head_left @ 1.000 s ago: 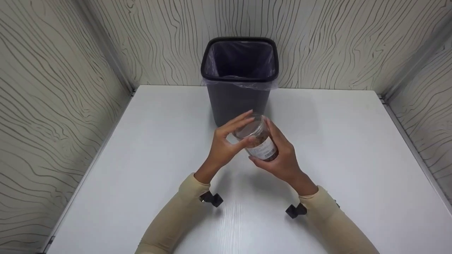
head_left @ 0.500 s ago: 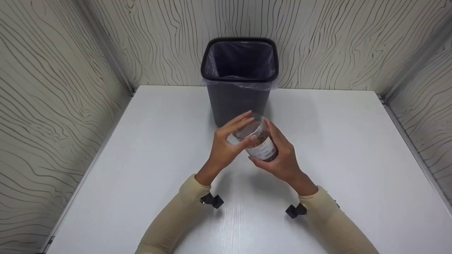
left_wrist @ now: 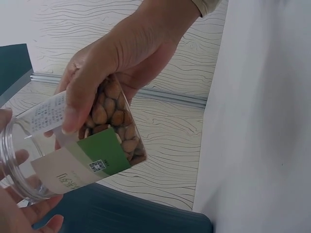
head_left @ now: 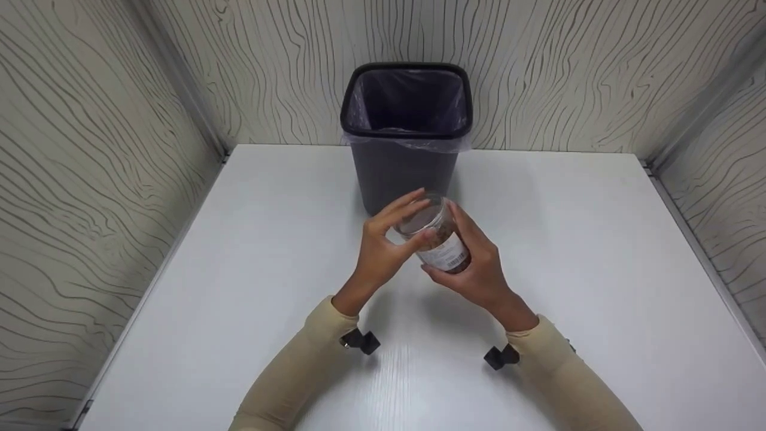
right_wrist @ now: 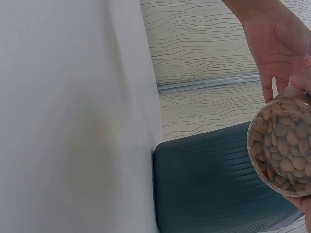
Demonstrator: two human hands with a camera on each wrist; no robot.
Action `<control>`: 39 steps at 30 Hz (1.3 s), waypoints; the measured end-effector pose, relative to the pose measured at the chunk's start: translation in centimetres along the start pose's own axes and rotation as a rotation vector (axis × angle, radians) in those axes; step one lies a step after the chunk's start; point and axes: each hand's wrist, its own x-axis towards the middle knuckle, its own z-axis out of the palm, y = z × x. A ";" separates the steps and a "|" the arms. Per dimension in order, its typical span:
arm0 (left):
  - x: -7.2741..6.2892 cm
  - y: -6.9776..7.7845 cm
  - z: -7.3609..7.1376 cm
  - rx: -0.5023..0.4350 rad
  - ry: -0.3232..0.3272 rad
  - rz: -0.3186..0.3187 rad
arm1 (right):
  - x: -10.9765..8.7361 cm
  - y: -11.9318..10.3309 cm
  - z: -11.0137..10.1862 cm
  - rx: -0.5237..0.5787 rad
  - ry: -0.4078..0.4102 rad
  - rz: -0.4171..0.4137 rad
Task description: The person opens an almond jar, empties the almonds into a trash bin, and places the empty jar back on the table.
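A clear jar of almonds point(head_left: 444, 254) is held tilted above the table, its see-through top end toward the upper left. My right hand point(head_left: 483, 266) grips the jar's labelled body from the right. My left hand point(head_left: 380, 248) curls its fingers and thumb round the clear top end. In the left wrist view, almonds fill the jar's lower part behind a green and white label point(left_wrist: 82, 162). My right hand point(left_wrist: 126, 53) wraps the body there, and my left fingers lie at the ridged rim. The right wrist view shows the round base point(right_wrist: 284, 150), packed with almonds.
A dark trash bin point(head_left: 404, 173) with a thin purple liner stands on the white table point(head_left: 269, 239), just behind the jar. Wood-patterned panels point(head_left: 269, 66) enclose the table at the back and both sides.
My left wrist has shifted slightly right and toward me, and the left fingertips have slid a little along the jar's top. The right hand and the jar hold almost still.
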 end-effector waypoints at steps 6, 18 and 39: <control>-0.5 -2.2 0.4 0.033 0.009 -0.006 | 0.0 0.0 0.0 -0.013 0.003 -0.008; -0.7 -3.7 0.5 0.028 0.004 -0.005 | -0.1 0.1 0.1 -0.008 0.011 -0.006; 0.3 -1.7 -0.6 -0.090 -0.072 -0.007 | -0.1 0.0 0.0 0.023 -0.003 0.001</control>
